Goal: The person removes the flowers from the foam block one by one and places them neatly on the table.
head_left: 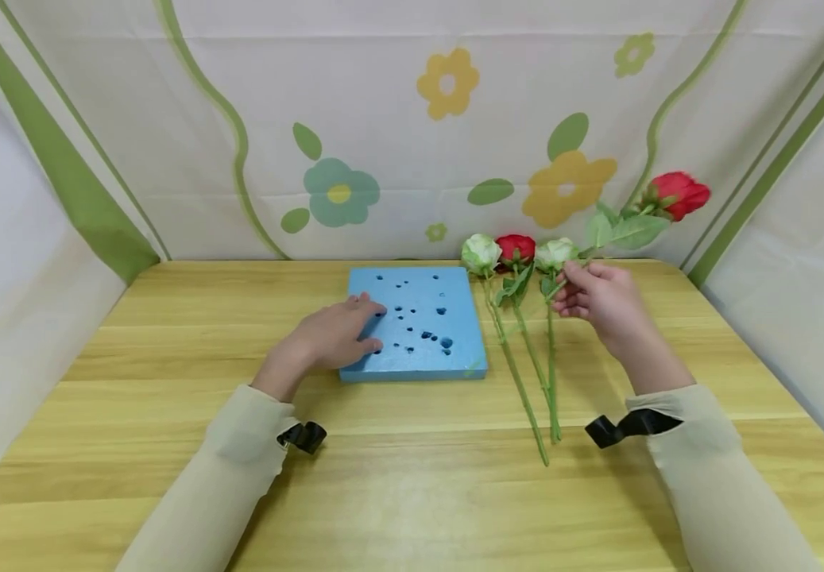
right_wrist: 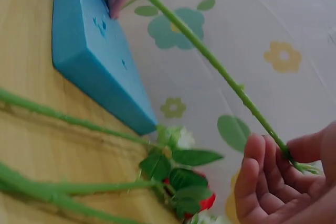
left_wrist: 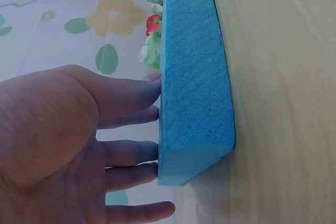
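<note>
My left hand rests on the left part of a blue foam block with several holes in its top. In the left wrist view its nearly straight fingers and thumb touch the top face of the block. My right hand pinches the green stem of a red artificial rose between thumb and fingers. That rose is raised and tilted, its bloom at the upper right and its stem slanting down left toward the block. In the head view the thin lower stem is faint.
Two pale green-white artificial roses and another red rose lie right of the block, blooms toward the back edge, stems toward the front. All of this is on a wooden table. A flower-patterned cloth hangs behind.
</note>
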{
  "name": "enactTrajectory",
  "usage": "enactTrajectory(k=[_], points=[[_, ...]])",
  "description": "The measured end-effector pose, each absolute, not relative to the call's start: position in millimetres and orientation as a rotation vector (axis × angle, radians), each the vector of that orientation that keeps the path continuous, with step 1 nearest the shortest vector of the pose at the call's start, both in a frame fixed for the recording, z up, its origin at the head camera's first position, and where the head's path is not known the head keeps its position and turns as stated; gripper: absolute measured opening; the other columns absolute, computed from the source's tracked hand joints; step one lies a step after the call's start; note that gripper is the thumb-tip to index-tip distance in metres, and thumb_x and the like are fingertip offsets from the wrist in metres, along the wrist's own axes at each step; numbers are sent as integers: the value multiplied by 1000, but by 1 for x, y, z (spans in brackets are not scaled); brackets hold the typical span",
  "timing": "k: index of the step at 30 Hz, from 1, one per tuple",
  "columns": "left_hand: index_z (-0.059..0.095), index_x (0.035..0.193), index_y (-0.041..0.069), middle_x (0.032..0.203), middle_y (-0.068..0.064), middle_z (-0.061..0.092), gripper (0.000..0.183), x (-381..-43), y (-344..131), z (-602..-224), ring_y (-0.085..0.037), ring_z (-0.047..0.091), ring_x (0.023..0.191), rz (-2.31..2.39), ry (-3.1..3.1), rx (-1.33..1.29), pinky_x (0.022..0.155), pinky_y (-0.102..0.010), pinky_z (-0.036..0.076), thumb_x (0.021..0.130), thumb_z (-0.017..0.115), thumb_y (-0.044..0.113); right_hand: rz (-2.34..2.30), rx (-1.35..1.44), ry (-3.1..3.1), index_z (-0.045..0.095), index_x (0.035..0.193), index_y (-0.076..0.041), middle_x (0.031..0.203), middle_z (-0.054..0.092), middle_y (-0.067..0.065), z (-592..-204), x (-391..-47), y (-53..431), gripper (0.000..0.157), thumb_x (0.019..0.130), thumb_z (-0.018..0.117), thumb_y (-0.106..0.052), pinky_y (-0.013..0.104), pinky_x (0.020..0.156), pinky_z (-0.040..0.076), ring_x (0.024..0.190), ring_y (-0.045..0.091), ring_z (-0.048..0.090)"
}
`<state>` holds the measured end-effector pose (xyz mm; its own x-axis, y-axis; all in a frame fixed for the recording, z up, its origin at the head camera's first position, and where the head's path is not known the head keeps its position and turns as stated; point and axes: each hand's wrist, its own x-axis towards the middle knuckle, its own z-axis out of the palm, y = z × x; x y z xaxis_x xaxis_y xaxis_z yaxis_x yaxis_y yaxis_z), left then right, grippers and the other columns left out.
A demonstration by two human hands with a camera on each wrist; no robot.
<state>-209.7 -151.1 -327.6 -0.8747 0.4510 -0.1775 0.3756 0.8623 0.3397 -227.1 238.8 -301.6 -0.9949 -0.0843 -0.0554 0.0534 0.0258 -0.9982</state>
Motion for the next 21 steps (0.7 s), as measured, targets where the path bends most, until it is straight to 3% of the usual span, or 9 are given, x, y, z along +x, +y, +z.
enactTrajectory(k=[6,11,15,21], points=[[41,162,6,174,-24,24,60,-210,-150,-327,-41,22,164,427,2786,632,133,-57,24,109,59,29,-1827,22,2231,67,97,-12,80,66,-3,-319,-233,261,29,112,54,-34,25,72,62,73,10,70],[41,163,7,175,-23,25,60,-211,-151,-327,-40,22,164,418,2793,644,133,-56,24,110,59,30,-1602,9,2349,68,108,-3,82,64,-4,-330,-239,267,34,114,50,-32,25,70,63,73,9,67],[41,163,7,175,-23,24,61,-212,-151,-328,-39,21,165,416,2793,646,134,-56,24,110,58,31,-1476,-6,2407,64,116,8,82,63,-3,-336,-240,270,41,114,49,-30,24,62,58,68,7,61],[41,163,7,175,-22,23,61,-211,-152,-328,-39,20,165,420,2786,642,134,-56,23,110,58,30,-1315,-20,2460,62,121,10,79,62,-2,-344,-242,274,45,114,48,-31,24,56,52,64,6,57]])
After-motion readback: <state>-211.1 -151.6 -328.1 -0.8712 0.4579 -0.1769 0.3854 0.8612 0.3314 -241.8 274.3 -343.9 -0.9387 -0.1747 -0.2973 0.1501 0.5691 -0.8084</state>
